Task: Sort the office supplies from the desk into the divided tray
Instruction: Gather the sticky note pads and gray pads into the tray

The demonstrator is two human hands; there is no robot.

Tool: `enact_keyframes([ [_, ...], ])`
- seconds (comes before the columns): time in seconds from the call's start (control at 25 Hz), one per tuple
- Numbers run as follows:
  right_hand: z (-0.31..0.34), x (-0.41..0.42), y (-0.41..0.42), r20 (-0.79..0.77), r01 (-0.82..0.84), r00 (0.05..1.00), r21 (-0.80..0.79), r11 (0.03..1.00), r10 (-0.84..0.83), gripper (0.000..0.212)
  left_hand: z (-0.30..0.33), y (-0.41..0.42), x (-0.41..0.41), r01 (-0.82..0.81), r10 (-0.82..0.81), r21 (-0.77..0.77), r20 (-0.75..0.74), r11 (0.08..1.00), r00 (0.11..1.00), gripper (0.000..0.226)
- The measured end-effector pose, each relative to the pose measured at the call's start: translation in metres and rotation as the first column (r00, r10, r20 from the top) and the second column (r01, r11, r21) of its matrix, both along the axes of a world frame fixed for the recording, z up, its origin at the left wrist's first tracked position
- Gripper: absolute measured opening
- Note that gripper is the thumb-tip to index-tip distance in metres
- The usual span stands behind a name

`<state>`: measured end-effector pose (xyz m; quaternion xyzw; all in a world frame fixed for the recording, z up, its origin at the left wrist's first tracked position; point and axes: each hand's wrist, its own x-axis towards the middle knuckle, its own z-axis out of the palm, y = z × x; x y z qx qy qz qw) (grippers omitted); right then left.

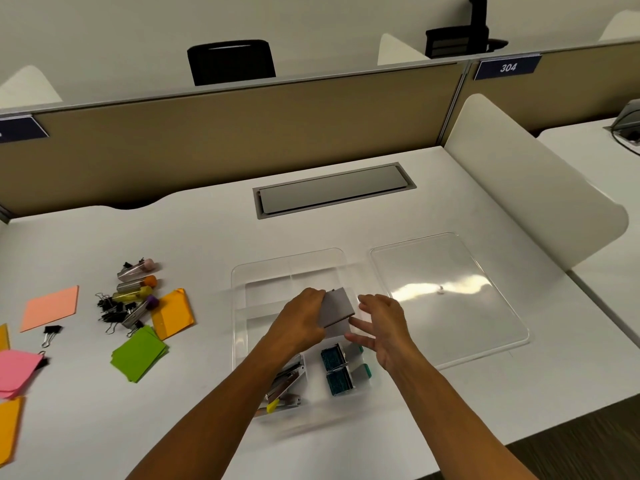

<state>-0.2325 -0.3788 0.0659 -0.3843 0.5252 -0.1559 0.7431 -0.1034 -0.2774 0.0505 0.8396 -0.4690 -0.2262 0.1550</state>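
Note:
A clear divided tray (239, 282) sits at the desk's middle. Over its centre my left hand (300, 322) grips a stack of grey cards (337, 308), tilted on edge. My right hand (382, 327) hovers beside the stack's right side with fingers spread, touching or nearly touching it. In the tray's near compartments lie metal staplers (287, 382) on the left and two teal stamps (337, 368) on the right. To the left on the desk lie black binder clips (112, 311), several metal clips with coloured ends (136, 284), and green (138, 355), orange (175, 315), salmon (50, 308) and pink (15, 370) paper pads.
The tray's clear lid (450, 299) lies flat just right of the tray. A grey cable hatch (332, 188) is set into the desk behind it. A tan partition (207, 140) closes the back, and a white side divider (530, 181) stands at the right.

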Motion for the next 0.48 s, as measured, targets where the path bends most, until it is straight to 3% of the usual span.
enact_keyframes([
  [0.2, 0.007, -0.003, -0.012, -0.018, -0.005, 1.0, -0.094, 0.996, 0.004, 0.052, -0.015, -0.006, 0.006, 0.107, -0.122, 0.127, 0.117, 0.986, 0.986, 0.066],
  [0.48, 0.01, -0.004, -0.012, -0.013, -0.016, 1.0, -0.121, 0.993, 0.015, 0.046, -0.03, -0.008, 0.005, 0.158, -0.186, 0.163, 0.175, 0.974, 0.967, 0.058],
])
